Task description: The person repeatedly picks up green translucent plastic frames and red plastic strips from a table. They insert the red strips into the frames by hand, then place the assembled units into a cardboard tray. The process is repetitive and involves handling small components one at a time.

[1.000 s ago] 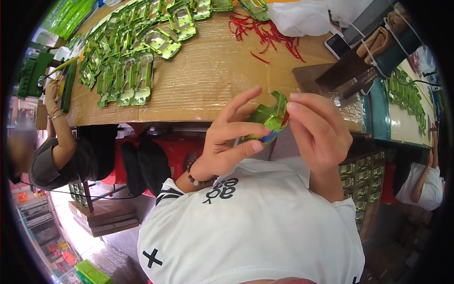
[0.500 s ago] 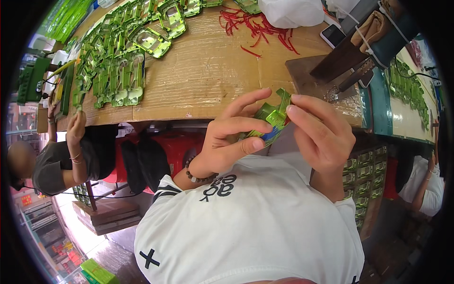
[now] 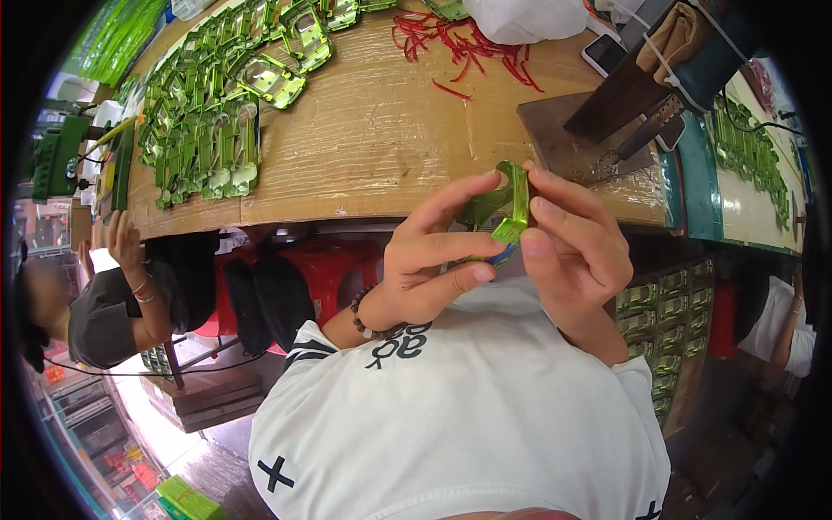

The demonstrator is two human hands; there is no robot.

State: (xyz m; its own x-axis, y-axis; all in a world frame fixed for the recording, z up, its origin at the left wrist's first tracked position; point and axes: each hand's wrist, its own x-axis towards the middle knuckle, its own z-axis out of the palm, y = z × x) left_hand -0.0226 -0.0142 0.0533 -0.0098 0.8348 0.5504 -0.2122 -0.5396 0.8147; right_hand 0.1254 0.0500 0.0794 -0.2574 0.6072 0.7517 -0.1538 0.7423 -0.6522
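Note:
Between my two hands, just off the table's front edge, is a shiny green metallic plastic car-shaped shell [image 3: 517, 198] with some blue low on it. My left hand [image 3: 438, 243] grips its left side and lower end between thumb and fingers. The fingers of my right hand [image 3: 579, 243] press on its right side near the top; the thumb is bent against it. A dark bead bracelet [image 3: 357, 316] circles my left wrist. What lies inside the shell is hidden by my fingers.
Many like green shells [image 3: 208, 139] cover the table's left. Thin red strips [image 3: 468, 48] lie at the back beside a white bag [image 3: 529, 17]. A metal plate [image 3: 555, 121] with a dark machine post, and a phone [image 3: 604, 54], are at right. A co-worker [image 3: 108, 312] sits left.
The green shell has been turned in my hands, so its long bright edge now stands upright. My right fingers have shifted along its side. The co-worker's hand at left has moved off a green part.

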